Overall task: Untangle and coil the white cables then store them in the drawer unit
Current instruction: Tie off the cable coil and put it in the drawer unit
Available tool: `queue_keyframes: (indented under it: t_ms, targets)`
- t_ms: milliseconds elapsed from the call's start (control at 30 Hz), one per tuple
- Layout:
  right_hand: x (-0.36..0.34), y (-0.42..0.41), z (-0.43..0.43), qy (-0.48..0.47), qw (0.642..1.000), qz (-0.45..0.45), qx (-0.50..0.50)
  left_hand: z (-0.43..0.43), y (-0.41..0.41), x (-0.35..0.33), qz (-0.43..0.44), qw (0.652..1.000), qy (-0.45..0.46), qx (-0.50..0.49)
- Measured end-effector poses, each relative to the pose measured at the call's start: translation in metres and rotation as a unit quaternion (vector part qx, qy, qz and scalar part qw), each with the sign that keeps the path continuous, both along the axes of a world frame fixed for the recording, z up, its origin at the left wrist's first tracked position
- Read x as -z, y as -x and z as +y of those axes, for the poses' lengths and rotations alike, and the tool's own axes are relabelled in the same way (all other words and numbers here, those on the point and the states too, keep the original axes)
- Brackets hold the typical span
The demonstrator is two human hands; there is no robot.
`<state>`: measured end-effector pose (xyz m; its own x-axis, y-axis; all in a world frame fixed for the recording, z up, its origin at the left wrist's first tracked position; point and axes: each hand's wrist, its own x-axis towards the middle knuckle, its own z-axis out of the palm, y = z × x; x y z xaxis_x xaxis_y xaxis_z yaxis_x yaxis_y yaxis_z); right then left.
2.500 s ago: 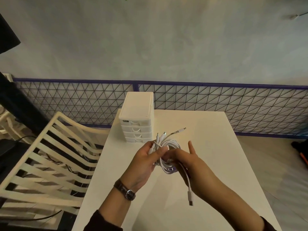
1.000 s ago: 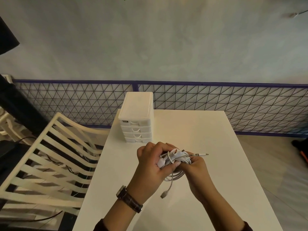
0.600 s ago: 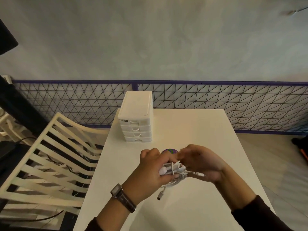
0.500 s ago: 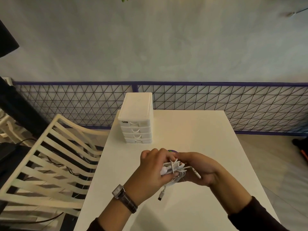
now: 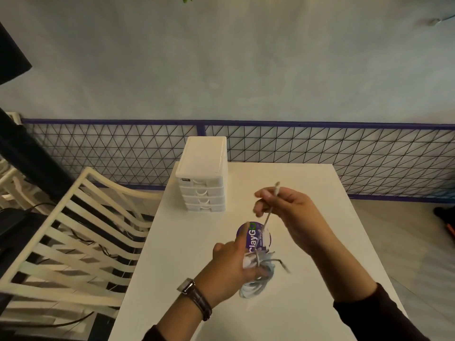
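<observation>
While the left hand [image 5: 231, 269] grips the coiled white cables [image 5: 256, 279], the right hand [image 5: 285, 207] pinches a loose end [image 5: 269, 212]; drawer unit [image 5: 202, 175] shut, storing undone.

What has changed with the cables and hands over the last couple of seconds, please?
The right hand has pulled one cable end up out of the cable bundle, uncovering a purple sticker. The left hand still grips the bundle; the drawer unit stays shut.

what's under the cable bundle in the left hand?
The left hand holds the cable bundle over the white table. Just behind it lies a round purple ClayGo sticker; its near edge is covered by hand and cables. Whether anything else lies underneath cannot be seen.
</observation>
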<state>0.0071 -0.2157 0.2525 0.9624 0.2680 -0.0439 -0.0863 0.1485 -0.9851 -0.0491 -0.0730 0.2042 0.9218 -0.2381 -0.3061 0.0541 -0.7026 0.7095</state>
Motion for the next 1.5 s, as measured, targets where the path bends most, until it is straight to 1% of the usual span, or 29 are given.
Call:
queue_keyframes:
  t_ms: [67, 100, 167, 200, 233, 267, 333, 400, 433, 500, 533, 633, 700, 767, 800, 867, 933, 1000, 1033, 1067, 1100, 1133, 1167, 1200, 1233, 1300, 1333, 1433, 1500]
  targets:
    - [-0.013, 0.005, 0.005, 0.093, 0.993, -0.064, -0.017, -0.004, 0.001, 0.015, 0.009, 0.997, 0.065, -0.03]
    - [-0.015, 0.01, 0.009, 0.163, 0.981, -0.1, -0.02, -0.005, 0.0, 0.017, 0.006, 0.994, 0.094, -0.06]
    - [-0.014, 0.027, 0.022, 0.299, 0.932, -0.207, -0.007, -0.007, -0.004, 0.015, 0.006, 0.981, 0.146, -0.127]
    - [-0.011, 0.037, 0.028, 0.313, 0.915, -0.256, -0.001, -0.008, -0.008, 0.013, 0.014, 0.97, 0.183, -0.158]
    - [-0.006, 0.045, 0.031, 0.297, 0.915, -0.274, 0.003, -0.007, -0.011, 0.01, 0.017, 0.955, 0.231, -0.183]
    - [-0.002, 0.052, 0.032, 0.265, 0.93, -0.254, 0.006, -0.005, -0.012, 0.007, 0.032, 0.938, 0.289, -0.191]
    - [0.007, 0.06, 0.027, 0.175, 0.972, -0.154, 0.021, 0.003, -0.014, 0.003, 0.054, 0.892, 0.403, -0.201]
    - [0.013, 0.065, 0.018, 0.085, 0.994, -0.045, 0.043, 0.011, -0.015, 0.007, 0.072, 0.852, 0.464, -0.234]
    - [0.016, 0.066, 0.015, 0.047, 0.998, 0.003, 0.042, 0.013, -0.014, 0.005, 0.074, 0.835, 0.489, -0.241]
    - [0.016, 0.067, 0.011, -0.031, 0.995, 0.087, 0.023, 0.016, -0.011, 0.004, 0.075, 0.825, 0.515, -0.22]
    - [0.015, 0.066, 0.01, -0.055, 0.992, 0.109, 0.023, 0.017, -0.009, 0.004, 0.076, 0.823, 0.526, -0.2]
    - [0.013, 0.062, 0.01, -0.046, 0.99, 0.09, 0.097, 0.016, -0.003, -0.002, 0.089, 0.792, 0.58, -0.172]
    - [0.014, 0.063, 0.014, 0.003, 0.987, 0.055, 0.15, 0.012, -0.003, -0.003, 0.065, 0.794, 0.572, -0.195]
    - [0.022, 0.068, 0.018, 0.123, 0.975, -0.025, 0.181, 0.009, -0.002, -0.002, 0.035, 0.809, 0.543, -0.223]
    - [0.028, 0.071, 0.02, 0.207, 0.957, -0.085, 0.186, 0.009, -0.002, -0.002, 0.021, 0.822, 0.522, -0.227]
    - [0.037, 0.075, 0.02, 0.352, 0.89, -0.202, 0.208, 0.009, -0.001, -0.002, -0.007, 0.851, 0.478, -0.217]
    - [0.036, 0.072, 0.015, 0.383, 0.842, -0.303, 0.229, 0.011, 0.001, -0.005, -0.032, 0.87, 0.446, -0.206]
    - [0.032, 0.07, 0.01, 0.371, 0.811, -0.399, 0.214, 0.013, 0.003, -0.011, -0.069, 0.892, 0.402, -0.193]
    - [0.031, 0.07, 0.007, 0.358, 0.803, -0.432, 0.202, 0.014, 0.004, -0.013, -0.087, 0.9, 0.384, -0.184]
    - [0.03, 0.068, 0.004, 0.334, 0.811, -0.438, 0.196, 0.015, 0.005, -0.016, -0.107, 0.904, 0.374, -0.179]
    - [0.029, 0.064, 0.0, 0.29, 0.84, -0.413, 0.197, 0.017, 0.006, -0.018, -0.127, 0.906, 0.365, -0.173]
    - [0.027, 0.058, -0.004, 0.226, 0.884, -0.36, 0.194, 0.019, 0.007, -0.018, -0.146, 0.909, 0.353, -0.165]
    - [0.025, 0.051, -0.007, 0.148, 0.932, -0.282, 0.171, 0.021, 0.008, -0.019, -0.161, 0.914, 0.34, -0.154]
    - [0.024, 0.044, -0.011, 0.068, 0.97, -0.193, 0.128, 0.023, 0.009, -0.021, -0.173, 0.92, 0.325, -0.136]
    - [0.022, 0.038, -0.014, 0.008, 0.991, -0.112, 0.079, 0.025, 0.01, -0.022, -0.181, 0.928, 0.305, -0.113]
    - [0.02, 0.031, -0.017, -0.047, 0.999, -0.006, 0.004, 0.025, 0.012, -0.026, -0.19, 0.94, 0.273, -0.069]
    - [0.019, 0.031, -0.017, -0.041, 0.999, 0.008, -0.013, 0.025, 0.013, -0.029, -0.192, 0.944, 0.264, -0.052]
    - [0.02, 0.033, -0.015, 0.011, 1.0, -0.01, -0.027, 0.028, 0.012, -0.032, -0.192, 0.951, 0.239, -0.023]
    - [0.02, 0.036, -0.014, 0.014, 0.999, -0.016, -0.048, 0.031, 0.011, -0.03, -0.208, 0.959, 0.194, -0.016]
